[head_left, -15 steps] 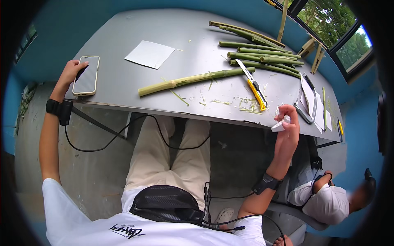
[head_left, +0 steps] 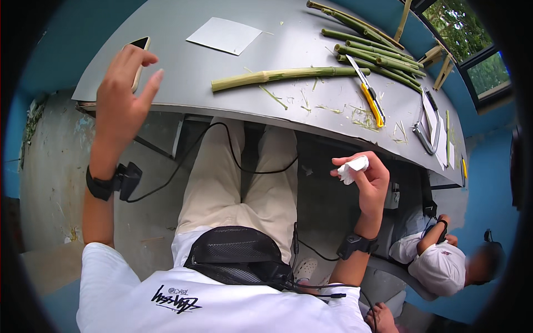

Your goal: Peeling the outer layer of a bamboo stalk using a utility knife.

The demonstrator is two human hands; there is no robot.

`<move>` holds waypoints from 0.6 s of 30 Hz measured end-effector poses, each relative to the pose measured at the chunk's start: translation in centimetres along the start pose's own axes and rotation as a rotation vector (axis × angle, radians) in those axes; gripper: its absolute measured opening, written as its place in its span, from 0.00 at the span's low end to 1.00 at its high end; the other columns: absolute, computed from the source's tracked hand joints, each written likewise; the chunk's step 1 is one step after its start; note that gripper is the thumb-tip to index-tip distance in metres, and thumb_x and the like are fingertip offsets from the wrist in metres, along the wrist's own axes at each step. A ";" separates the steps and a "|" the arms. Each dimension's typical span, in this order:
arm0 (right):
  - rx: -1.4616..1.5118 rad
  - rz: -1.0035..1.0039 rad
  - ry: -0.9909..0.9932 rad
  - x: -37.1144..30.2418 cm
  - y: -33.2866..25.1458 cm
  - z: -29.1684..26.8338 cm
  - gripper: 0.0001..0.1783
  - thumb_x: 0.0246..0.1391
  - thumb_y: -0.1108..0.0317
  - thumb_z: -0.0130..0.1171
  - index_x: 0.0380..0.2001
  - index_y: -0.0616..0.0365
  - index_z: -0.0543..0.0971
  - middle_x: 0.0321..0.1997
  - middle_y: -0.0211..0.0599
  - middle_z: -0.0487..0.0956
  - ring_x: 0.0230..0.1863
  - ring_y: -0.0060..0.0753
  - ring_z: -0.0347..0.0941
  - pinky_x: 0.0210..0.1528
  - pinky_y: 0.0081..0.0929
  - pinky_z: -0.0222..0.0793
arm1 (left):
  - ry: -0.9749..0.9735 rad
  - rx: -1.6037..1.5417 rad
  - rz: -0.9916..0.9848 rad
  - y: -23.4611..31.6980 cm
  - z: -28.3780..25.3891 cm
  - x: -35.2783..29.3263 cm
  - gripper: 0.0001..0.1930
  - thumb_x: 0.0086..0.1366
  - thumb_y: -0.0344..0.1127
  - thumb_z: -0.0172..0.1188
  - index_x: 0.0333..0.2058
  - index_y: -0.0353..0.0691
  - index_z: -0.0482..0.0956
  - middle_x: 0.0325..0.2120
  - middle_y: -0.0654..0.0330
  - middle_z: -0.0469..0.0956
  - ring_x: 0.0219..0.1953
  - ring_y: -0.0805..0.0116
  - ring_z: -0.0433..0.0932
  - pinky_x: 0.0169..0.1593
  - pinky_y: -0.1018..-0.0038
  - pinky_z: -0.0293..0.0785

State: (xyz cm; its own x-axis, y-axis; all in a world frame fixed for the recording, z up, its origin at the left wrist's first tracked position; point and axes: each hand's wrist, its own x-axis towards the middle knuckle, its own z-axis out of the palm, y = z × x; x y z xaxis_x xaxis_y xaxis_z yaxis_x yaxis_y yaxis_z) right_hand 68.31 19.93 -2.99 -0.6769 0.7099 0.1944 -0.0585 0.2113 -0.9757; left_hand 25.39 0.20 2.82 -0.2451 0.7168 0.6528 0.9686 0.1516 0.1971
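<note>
My left hand point(head_left: 123, 91) is raised at the table's left end, fingers apart, with nothing in it. Behind it lies a phone point(head_left: 144, 44) in a pale case, partly hidden by the hand. My right hand point(head_left: 375, 180) is below the table's front edge, its fingers closed round a crumpled white tissue point(head_left: 355, 166). On the table, a thick bamboo stick point(head_left: 266, 76) lies crosswise among green shavings. A yellow utility knife point(head_left: 372, 104) with its blade out rests with its tip over the stick's right end.
Several green bamboo sticks point(head_left: 383, 58) are piled at the back right. A white sheet point(head_left: 225, 36) lies at the back. A grey-framed saw point(head_left: 432, 147) rests on papers at the right. Another person point(head_left: 438, 269) sits at the right. A black cable point(head_left: 208, 130) crosses my lap.
My left hand has come off the phone and lifted toward me. My right hand, with the tissue, has moved left from the table edge. The whole view has shifted.
</note>
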 end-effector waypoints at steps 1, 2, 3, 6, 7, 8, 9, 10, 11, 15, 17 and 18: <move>-0.022 0.001 0.016 -0.7 0.3 1.0 0.10 0.64 0.84 0.56 0.46 0.68 0.82 0.50 0.53 0.88 0.46 0.38 0.88 0.51 0.31 0.82 | -0.031 -0.108 0.037 2.6 -0.4 -0.8 0.09 0.68 0.33 0.63 0.44 0.35 0.80 0.41 0.55 0.79 0.42 0.59 0.80 0.43 0.68 0.73; -0.136 -0.021 0.033 -1.3 1.3 1.7 0.08 0.59 0.83 0.61 0.42 0.68 0.84 0.45 0.43 0.87 0.46 0.32 0.84 0.50 0.27 0.78 | -0.072 -0.283 0.061 4.6 0.1 -1.9 0.09 0.64 0.30 0.63 0.42 0.35 0.80 0.36 0.55 0.78 0.37 0.62 0.77 0.38 0.69 0.69; -0.234 0.015 0.013 -2.4 2.8 1.8 0.08 0.57 0.81 0.64 0.40 0.69 0.85 0.42 0.39 0.84 0.43 0.29 0.81 0.48 0.25 0.76 | -0.229 -0.406 0.054 6.3 0.6 -2.8 0.09 0.63 0.29 0.64 0.41 0.36 0.81 0.33 0.56 0.77 0.34 0.61 0.76 0.38 0.69 0.69; -0.240 0.352 -0.079 -7.7 8.7 1.6 0.09 0.54 0.76 0.69 0.38 0.70 0.84 0.36 0.33 0.76 0.37 0.23 0.75 0.42 0.23 0.72 | -0.564 -0.595 0.229 9.3 4.5 -6.7 0.09 0.67 0.37 0.67 0.39 0.38 0.79 0.33 0.55 0.78 0.38 0.52 0.77 0.44 0.59 0.73; -0.256 0.504 -0.120 -10.1 10.5 1.2 0.10 0.54 0.75 0.69 0.38 0.70 0.84 0.36 0.32 0.78 0.36 0.23 0.75 0.41 0.22 0.71 | -0.686 -0.618 0.277 9.9 6.0 -8.3 0.10 0.69 0.39 0.66 0.40 0.40 0.80 0.34 0.56 0.79 0.40 0.53 0.78 0.45 0.59 0.74; -0.326 0.569 -0.149 -12.7 12.5 0.9 0.09 0.55 0.73 0.70 0.37 0.68 0.85 0.33 0.31 0.80 0.33 0.22 0.75 0.39 0.23 0.71 | -0.799 -0.664 0.283 10.4 7.8 -9.9 0.10 0.70 0.40 0.66 0.41 0.41 0.80 0.36 0.56 0.80 0.42 0.52 0.80 0.47 0.58 0.75; -0.308 0.718 -0.160 -15.0 13.2 1.1 0.09 0.55 0.71 0.70 0.36 0.68 0.85 0.29 0.29 0.82 0.32 0.20 0.76 0.38 0.24 0.71 | -0.912 -0.701 0.282 10.7 9.1 -11.4 0.11 0.71 0.41 0.66 0.41 0.40 0.80 0.38 0.57 0.82 0.43 0.51 0.81 0.48 0.57 0.75; -0.187 0.830 -0.245 -16.9 13.7 1.0 0.06 0.56 0.75 0.70 0.36 0.66 0.85 0.31 0.24 0.83 0.34 0.17 0.77 0.39 0.24 0.72 | -0.977 -0.728 0.295 11.1 10.4 -12.4 0.11 0.70 0.41 0.66 0.41 0.39 0.80 0.38 0.56 0.82 0.43 0.51 0.81 0.48 0.57 0.76; -0.093 0.901 -0.329 -19.2 14.0 1.0 0.06 0.56 0.75 0.71 0.37 0.65 0.85 0.31 0.24 0.83 0.34 0.16 0.77 0.39 0.23 0.73 | -1.044 -0.753 0.310 11.7 11.5 -13.2 0.11 0.70 0.41 0.67 0.42 0.39 0.81 0.38 0.56 0.82 0.44 0.51 0.82 0.48 0.56 0.76; 0.209 1.080 -0.298 -22.9 11.0 2.0 0.10 0.55 0.77 0.74 0.41 0.63 0.86 0.34 0.23 0.85 0.35 0.15 0.77 0.41 0.20 0.73 | -1.199 -0.737 0.479 14.0 15.7 -15.7 0.12 0.66 0.38 0.69 0.43 0.38 0.81 0.38 0.54 0.83 0.44 0.49 0.83 0.48 0.54 0.77; 0.156 1.049 -0.383 -23.9 9.8 2.3 0.12 0.54 0.78 0.74 0.43 0.62 0.87 0.36 0.23 0.85 0.36 0.14 0.77 0.42 0.18 0.73 | -1.169 -0.659 0.579 15.0 16.9 -16.3 0.14 0.64 0.38 0.70 0.44 0.38 0.81 0.38 0.53 0.83 0.44 0.48 0.83 0.47 0.53 0.78; 0.130 1.033 -0.423 -24.5 9.4 2.5 0.13 0.54 0.79 0.74 0.44 0.62 0.87 0.36 0.23 0.85 0.37 0.14 0.77 0.43 0.18 0.73 | -1.152 -0.620 0.632 15.5 17.2 -16.4 0.15 0.63 0.37 0.71 0.44 0.37 0.82 0.38 0.53 0.84 0.44 0.48 0.83 0.47 0.53 0.78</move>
State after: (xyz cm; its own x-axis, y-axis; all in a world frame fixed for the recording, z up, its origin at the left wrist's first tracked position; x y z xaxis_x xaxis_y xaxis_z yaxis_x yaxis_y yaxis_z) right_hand 82.51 2.80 -17.21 -0.6379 0.2136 -0.7399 0.6154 -0.4362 -0.6565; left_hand 45.11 2.52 -17.37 0.6655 0.7348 -0.1307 0.6533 -0.4889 0.5780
